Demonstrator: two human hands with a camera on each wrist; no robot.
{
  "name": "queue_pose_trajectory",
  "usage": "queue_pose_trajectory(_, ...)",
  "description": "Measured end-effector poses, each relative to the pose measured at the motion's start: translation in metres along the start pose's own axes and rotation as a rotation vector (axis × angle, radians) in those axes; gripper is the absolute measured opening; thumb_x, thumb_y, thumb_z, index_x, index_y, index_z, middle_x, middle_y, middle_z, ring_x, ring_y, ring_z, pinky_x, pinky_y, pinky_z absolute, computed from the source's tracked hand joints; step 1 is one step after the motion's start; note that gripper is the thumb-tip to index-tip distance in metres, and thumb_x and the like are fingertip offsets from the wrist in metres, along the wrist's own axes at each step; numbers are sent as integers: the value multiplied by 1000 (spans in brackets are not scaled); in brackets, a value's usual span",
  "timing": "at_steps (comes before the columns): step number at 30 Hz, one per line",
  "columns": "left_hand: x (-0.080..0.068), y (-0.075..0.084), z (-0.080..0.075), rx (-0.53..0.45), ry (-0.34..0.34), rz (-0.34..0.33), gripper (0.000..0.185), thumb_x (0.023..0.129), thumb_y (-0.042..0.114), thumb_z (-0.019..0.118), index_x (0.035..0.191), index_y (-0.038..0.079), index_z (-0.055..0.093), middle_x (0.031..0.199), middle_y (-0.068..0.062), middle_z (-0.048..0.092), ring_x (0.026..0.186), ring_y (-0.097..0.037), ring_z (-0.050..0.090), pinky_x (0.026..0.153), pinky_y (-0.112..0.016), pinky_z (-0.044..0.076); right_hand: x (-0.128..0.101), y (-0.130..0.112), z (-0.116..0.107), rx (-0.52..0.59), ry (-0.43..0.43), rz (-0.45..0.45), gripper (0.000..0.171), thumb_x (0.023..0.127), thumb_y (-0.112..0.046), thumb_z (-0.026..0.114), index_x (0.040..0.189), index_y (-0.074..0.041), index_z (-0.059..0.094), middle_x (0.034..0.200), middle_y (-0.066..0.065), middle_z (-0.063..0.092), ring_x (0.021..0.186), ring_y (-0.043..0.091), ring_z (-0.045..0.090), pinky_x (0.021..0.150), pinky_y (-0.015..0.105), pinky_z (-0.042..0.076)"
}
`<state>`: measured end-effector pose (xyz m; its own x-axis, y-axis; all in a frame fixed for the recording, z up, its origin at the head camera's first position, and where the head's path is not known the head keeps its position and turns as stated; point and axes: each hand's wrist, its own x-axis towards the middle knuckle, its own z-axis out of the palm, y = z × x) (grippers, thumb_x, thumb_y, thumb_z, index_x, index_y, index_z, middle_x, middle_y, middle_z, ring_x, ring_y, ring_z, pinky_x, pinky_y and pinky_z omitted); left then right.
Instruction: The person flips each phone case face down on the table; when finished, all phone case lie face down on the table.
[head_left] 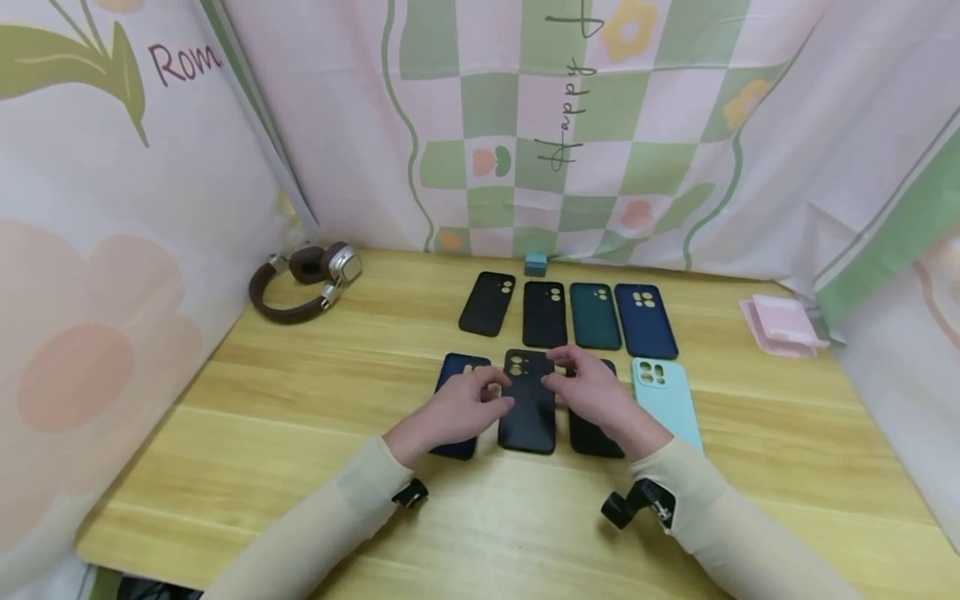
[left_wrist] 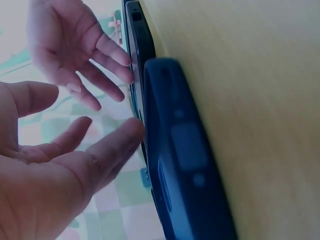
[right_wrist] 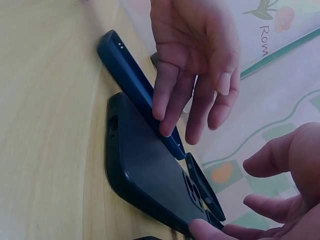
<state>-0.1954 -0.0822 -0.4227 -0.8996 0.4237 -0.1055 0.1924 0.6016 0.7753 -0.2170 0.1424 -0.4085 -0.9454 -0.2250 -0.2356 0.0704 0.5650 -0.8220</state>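
A black phone case [head_left: 527, 425] lies in the front row with camera cutouts at its top left. My left hand [head_left: 459, 408] hovers beside it, fingers parted, overlapping a navy phone case [head_left: 454, 452]. On the other side my right hand [head_left: 596, 396] has its fingertips right at the black case's upper right edge. Another black phone case [head_left: 592, 433] is partly hidden under that hand. Neither hand grips anything. In the left wrist view the navy case's raised rim shows close to the left fingers [left_wrist: 127, 137]. A light blue phone case [head_left: 673, 404] ends the row.
Behind, a back row holds two black cases [head_left: 487, 304], a dark green case [head_left: 596, 317] and a navy case [head_left: 647, 321]. A small blue block [head_left: 536, 265] stands by the curtain. Brown headphones [head_left: 296, 312] lie at left, a pink item [head_left: 783, 325] at right.
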Motion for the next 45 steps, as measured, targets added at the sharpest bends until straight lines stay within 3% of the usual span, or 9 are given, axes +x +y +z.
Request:
queue_pose_trajectory(6,-8,-12,-12,-87,44,25,36,99,31,57,129,12,61,128,-2,61,107,-13,62,88,-36,51,0,-2,10,49,-9,-50,43,98,-20,58,137,-4,48,134,19,50,101,28,64,83,39,53)
queue_pose_trajectory(14,-20,-25,-28,-82,128,18,27,99,27,59,119,9,65,111,1,65,99,-14,60,88,-37,49,-2,-8,35,86,-83,-160,37,97,-14,59,132,-3,52,124,14,59,103,24,61,80,36,54)
queue_pose_trajectory(20,-28,-35,-40,-135,162,-84,24,99,28,58,115,11,65,102,0,64,88,-18,61,76,-35,52,-5,-20,53,45,-140,-208,38,96,-16,60,132,-4,55,124,13,60,97,19,63,82,37,53)
queue_pose_trajectory(26,-29,-50,-45,-120,207,-147,22,98,24,60,111,9,66,101,-3,65,81,-17,62,70,-33,51,-1,-32,66,-4,-150,-228,40,94,-20,63,132,-10,56,127,10,61,90,16,64,83,39,51)
queue_pose_trajectory(32,-29,-51,-44,-83,188,-168,18,96,25,62,106,10,66,98,-4,65,71,-18,61,64,-33,50,1,-40,73,-60,-143,-217,43,95,-24,62,135,-13,55,133,8,58,107,20,62,89,43,49)
queue_pose_trajectory(38,-30,-49,-44,-63,165,-184,19,97,28,61,107,12,66,97,-2,64,72,-18,60,64,-34,50,0,-46,71,-146,-121,-193,42,94,-26,63,134,-14,56,133,7,58,119,28,56,95,47,45)
queue_pose_trajectory(45,-30,-49,-44,-69,144,-157,18,97,26,61,106,11,67,94,-2,64,76,-18,59,67,-34,49,1,-47,69,-194,-125,-156,44,93,-27,63,134,-13,55,133,9,57,121,29,54,96,47,44)
